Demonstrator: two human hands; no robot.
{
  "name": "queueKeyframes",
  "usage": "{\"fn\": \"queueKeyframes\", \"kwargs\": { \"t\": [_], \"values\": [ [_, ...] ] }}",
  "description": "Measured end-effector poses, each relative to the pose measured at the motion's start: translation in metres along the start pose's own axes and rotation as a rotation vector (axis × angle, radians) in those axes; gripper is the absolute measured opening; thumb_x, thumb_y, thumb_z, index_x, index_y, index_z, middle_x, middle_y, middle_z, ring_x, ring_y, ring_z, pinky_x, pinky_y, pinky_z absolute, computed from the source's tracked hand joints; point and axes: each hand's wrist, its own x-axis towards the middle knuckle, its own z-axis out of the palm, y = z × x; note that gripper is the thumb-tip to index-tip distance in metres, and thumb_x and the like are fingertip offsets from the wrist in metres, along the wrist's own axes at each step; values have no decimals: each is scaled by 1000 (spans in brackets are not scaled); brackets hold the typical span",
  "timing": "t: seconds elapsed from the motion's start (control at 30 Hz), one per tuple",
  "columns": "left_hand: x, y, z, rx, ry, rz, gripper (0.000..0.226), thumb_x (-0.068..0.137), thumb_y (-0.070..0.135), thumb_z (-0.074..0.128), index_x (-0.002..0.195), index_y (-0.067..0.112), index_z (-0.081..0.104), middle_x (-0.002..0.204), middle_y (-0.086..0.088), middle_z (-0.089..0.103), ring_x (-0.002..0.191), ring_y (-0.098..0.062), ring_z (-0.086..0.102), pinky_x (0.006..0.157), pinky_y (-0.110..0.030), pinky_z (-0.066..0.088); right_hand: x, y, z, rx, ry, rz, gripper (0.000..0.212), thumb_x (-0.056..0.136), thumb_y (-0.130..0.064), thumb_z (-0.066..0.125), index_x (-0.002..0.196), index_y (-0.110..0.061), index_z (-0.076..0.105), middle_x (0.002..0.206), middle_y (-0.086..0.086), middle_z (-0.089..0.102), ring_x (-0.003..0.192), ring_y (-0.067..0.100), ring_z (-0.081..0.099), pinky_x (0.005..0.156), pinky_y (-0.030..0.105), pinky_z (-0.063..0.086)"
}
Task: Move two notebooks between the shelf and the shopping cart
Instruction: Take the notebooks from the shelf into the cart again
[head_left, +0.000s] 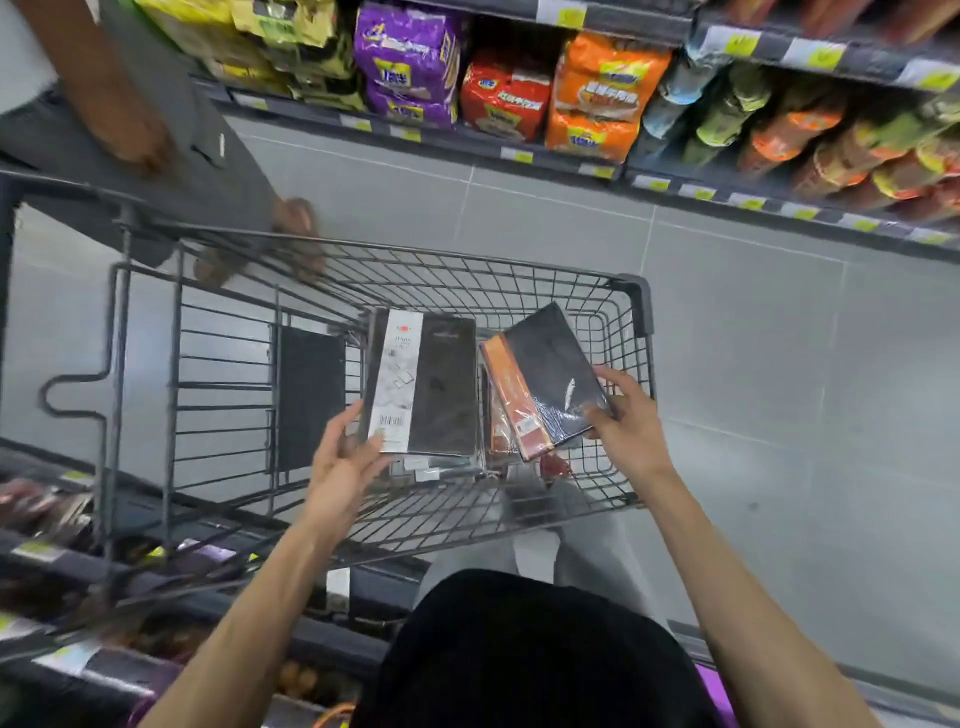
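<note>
Left grip: my left grip (343, 462) is clamping the near left corner of the white-banded notebook (423, 384), with the thumb lying along its edge and the fingers going underneath.
Right grip: my right grip (631, 423) is pinching the near right corner of the orange-banded notebook (550, 374), with the thumb pressing on the cover and the fingers curling round the edge.
White-banded notebook: it is facing up at me over the shopping cart (641, 312), inside the outline of its rim.
Orange-banded notebook: it is tilting just beside the first, on its right; I cannot tell whether they are touching.
Cart bottom: wrapped packs (501, 441) are lying under both notebooks, too blurred to name.
Shelf (519, 156): it is carrying bright noodle bags (506, 93) across the grey floor (753, 364).
Far rim: another person's hand (296, 218) is showing there, blurred.
</note>
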Motion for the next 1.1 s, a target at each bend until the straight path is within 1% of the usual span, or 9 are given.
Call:
{"fn": "queueKeyframes", "kwargs": {
  "t": [0.1,0.17,0.23,0.33,0.43,0.53,0.7,0.87,1.1],
  "values": [
    [-2,22,1,-29,-79,39,53,97,-7,51,141,23,49,117,-10,72,120,-29,64,106,-50,46,-14,-19,-4,23,52,-91,52,83,-7,62,131,-29,57,118,3,70,103,21,66,95,42,53],
    [-4,40,12,-80,-142,79,53,97,-9,49,143,17,45,118,-11,72,118,-28,65,102,-44,52,-23,-26,-12,72,112,-145,52,84,-6,61,130,-30,58,122,5,69,110,24,65,100,54,50],
    [-11,55,25,-130,-188,81,49,98,-8,48,140,17,47,118,-12,72,114,-27,67,96,-38,56,-40,-42,-25,121,172,-189,52,87,3,59,130,-24,58,120,10,69,105,27,66,98,57,51],
    [-25,71,39,-143,-232,106,48,97,-9,48,132,23,53,126,-17,68,115,-28,66,93,-35,57,-62,-56,-55,183,258,-244,47,91,6,60,128,-23,59,102,16,74,86,35,70,79,50,57],
    [-41,88,57,-69,-306,179,54,93,-7,51,131,31,58,135,-16,61,123,-31,61,96,-38,56,-84,-59,-89,264,332,-291,43,94,4,62,131,-18,58,95,16,74,73,21,66,67,41,56],
    [-62,104,86,-47,-418,220,61,94,-12,46,139,28,52,144,-12,55,128,-34,56,97,-41,55,-103,-52,-124,350,436,-314,41,94,4,62,129,-18,59,82,-5,75,66,7,62,62,25,56],
    [-101,125,169,-32,-548,296,63,93,-10,45,146,23,42,139,-13,57,101,-21,72,81,-33,61,-137,-33,-184,437,566,-342,45,94,5,61,128,-25,59,68,-20,67,62,1,58,65,21,56],
    [-134,113,269,-19,-663,345,66,87,-6,51,147,21,40,129,-8,67,114,-20,67,88,-31,57,-166,0,-258,537,707,-344,44,94,2,62,128,-25,60,82,-11,73,70,6,63,65,22,55],
    [-181,76,412,14,-762,426,59,95,-16,42,144,16,38,114,-1,74,110,-19,67,101,-39,52,-194,44,-364,682,863,-375,48,93,5,62,137,-13,56,90,8,71,76,14,63,68,26,55]
  ]
}}
